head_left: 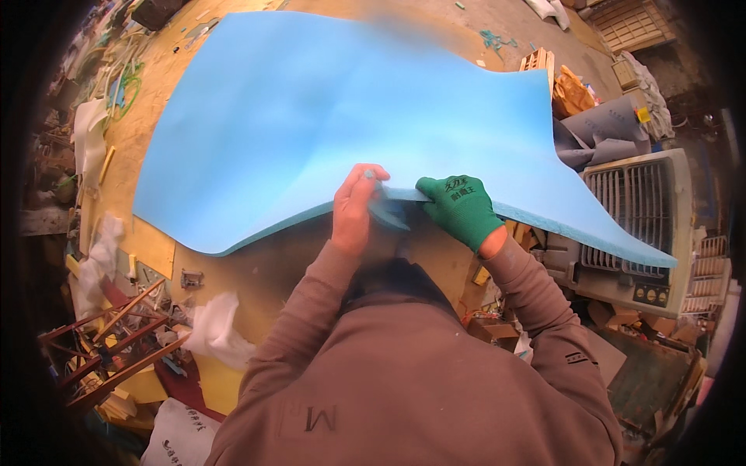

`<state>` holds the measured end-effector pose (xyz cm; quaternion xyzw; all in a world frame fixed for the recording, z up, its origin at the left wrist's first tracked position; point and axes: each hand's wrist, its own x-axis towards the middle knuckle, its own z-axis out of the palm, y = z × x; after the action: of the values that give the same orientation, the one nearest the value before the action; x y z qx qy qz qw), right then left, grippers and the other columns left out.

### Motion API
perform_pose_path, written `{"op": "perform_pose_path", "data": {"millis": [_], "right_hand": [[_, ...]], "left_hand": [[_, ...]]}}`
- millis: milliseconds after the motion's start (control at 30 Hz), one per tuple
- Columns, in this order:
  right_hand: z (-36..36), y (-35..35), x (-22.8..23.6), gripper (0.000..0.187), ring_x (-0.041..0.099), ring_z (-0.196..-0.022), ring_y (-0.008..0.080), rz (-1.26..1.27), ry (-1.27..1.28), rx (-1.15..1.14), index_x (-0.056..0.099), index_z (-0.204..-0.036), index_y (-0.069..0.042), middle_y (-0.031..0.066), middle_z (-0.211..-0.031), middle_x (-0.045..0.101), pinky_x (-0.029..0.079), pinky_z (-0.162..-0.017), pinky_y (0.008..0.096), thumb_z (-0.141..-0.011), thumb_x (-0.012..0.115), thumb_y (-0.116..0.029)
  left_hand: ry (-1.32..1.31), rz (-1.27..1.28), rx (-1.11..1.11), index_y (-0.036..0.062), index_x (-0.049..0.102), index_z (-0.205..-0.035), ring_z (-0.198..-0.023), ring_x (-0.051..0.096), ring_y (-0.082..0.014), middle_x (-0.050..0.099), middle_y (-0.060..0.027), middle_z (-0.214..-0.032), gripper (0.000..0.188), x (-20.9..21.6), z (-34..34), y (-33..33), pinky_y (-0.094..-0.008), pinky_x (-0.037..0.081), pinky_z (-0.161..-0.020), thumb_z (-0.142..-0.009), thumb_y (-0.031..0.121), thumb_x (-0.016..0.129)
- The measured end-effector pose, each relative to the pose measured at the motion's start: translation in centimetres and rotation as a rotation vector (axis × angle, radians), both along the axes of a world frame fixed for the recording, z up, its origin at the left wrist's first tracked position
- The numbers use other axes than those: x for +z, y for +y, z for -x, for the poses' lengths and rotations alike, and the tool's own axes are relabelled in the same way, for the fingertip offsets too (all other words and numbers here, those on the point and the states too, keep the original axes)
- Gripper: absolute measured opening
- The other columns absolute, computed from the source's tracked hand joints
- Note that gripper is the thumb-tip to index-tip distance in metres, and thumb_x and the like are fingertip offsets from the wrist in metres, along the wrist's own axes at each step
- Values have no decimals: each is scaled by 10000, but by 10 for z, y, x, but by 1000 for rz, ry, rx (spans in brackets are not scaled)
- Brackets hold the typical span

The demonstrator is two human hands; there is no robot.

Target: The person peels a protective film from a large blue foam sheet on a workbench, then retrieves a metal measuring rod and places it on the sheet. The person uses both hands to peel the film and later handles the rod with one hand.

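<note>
A large light-blue foam sheet (311,101) spreads out in front of me, its near edge lifted and bent in waves. My right hand (460,208), in a green glove, is closed round that near edge, thumb on top. My bare left hand (357,203) is closed just left of it at the same edge. A thin torn strip of blue foam (390,217) hangs by the left fingers, and a bit of it shows between them. Blur hides exactly how the strip meets the sheet.
A grey machine housing with a slatted grille (633,206) stands at the right, under the sheet's corner. Behind it lie grey rolls (602,128). White crumpled wrapping (219,330) and a reddish-brown frame (116,342) are at the lower left. Blue scraps (497,40) lie on the floor beyond.
</note>
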<state>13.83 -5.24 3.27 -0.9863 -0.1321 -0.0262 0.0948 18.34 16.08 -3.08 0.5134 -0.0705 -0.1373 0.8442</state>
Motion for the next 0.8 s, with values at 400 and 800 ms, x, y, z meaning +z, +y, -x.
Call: {"op": "perform_pose_path", "data": {"millis": [400,800], "right_hand": [[-6,-20,7,118,723,-773,372,34,-25,-39,696,-986,-160,135,-789,715,561,-704,514,-881,697,-215],[-3,-9,5,201,724,-797,366,25,-10,-16,697,-1061,-149,121,-828,732,564,-730,500,-873,724,-216]], "left_hand": [[259,32,218,150,553,-965,-582,360,-57,445,54,-768,226,-21,-58,110,-239,333,-489,-1115,299,634],[-691,-934,-51,93,708,-1098,-766,679,-338,669,-75,-990,271,12,-9,27,-425,561,-695,-852,128,817]]}}
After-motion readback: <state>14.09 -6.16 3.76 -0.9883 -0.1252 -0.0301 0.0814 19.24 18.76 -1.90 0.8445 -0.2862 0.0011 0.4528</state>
